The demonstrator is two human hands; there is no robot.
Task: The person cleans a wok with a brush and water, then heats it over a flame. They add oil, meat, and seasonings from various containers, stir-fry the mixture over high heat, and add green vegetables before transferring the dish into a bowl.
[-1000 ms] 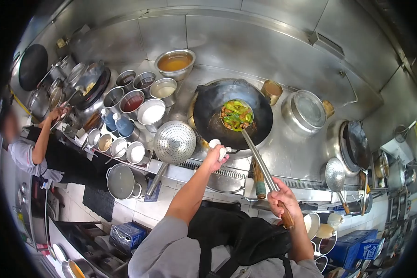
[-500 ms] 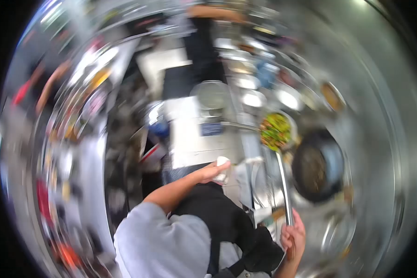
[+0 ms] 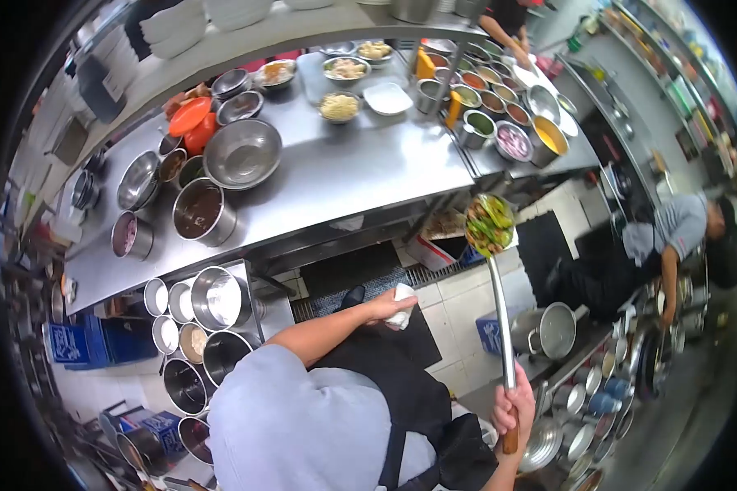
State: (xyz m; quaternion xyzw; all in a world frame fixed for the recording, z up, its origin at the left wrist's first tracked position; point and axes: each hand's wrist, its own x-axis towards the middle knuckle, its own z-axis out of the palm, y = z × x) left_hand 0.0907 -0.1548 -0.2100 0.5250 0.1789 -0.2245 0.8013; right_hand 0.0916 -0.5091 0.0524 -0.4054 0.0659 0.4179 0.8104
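My right hand (image 3: pixel 514 407) is wrapped round the lower handle of a long metal ladle (image 3: pixel 502 319) with a wooden end. The ladle's bowl is heaped with cooked food (image 3: pixel 490 225), green and yellow pieces mixed with brown ones. It is held up over the floor between the counter and the stove side. My left hand (image 3: pixel 381 308) grips a bunched white cloth (image 3: pixel 401 306) in front of my apron, apart from the ladle.
Ahead stands a long steel counter (image 3: pixel 336 180) with a large metal bowl (image 3: pixel 242 154), a pot of dark sauce (image 3: pixel 201 211) and several ingredient tubs. White dishes (image 3: pixel 176 29) line the shelf above. A co-worker (image 3: pixel 675 229) stands right, near a large pot (image 3: pixel 549 331); another person's arm reaches over the far tubs.
My view has swung left, from the wok and stove to the steel counter. The loaded ladle and white cloth have come round with my hands, both still held.
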